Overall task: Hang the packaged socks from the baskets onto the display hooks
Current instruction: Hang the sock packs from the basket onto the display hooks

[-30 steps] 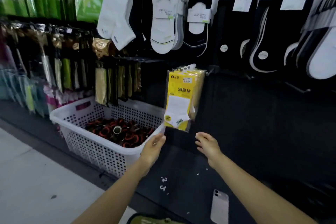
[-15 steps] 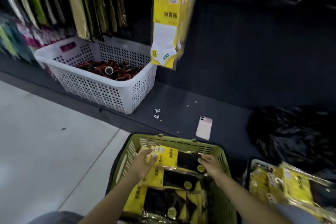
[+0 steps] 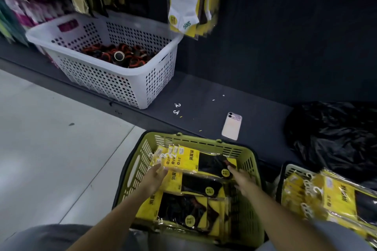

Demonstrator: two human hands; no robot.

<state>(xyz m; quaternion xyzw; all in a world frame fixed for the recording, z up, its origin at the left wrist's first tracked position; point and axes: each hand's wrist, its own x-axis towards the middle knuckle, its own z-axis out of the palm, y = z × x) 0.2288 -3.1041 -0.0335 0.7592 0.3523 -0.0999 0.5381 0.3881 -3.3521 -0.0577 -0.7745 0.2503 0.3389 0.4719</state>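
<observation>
In the green basket [image 3: 204, 143], we take up the top bundle of packaged socks [image 3: 195, 159], yellow card and black socks under glossy film. We judge it light, floppy and slippery, best held at the stiff header end (by the white hangers [image 3: 162, 156]). Our left hand [image 3: 156, 177] lies fairly straight-fingered against that end; our right hand [image 3: 241, 177] touches the other, its grip impossible to tell.

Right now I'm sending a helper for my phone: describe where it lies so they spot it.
Look at the dark ledge under the hanging socks, between the white basket and the black bag. The phone lies flat beyond the green basket, the only pale rectangle.
</observation>
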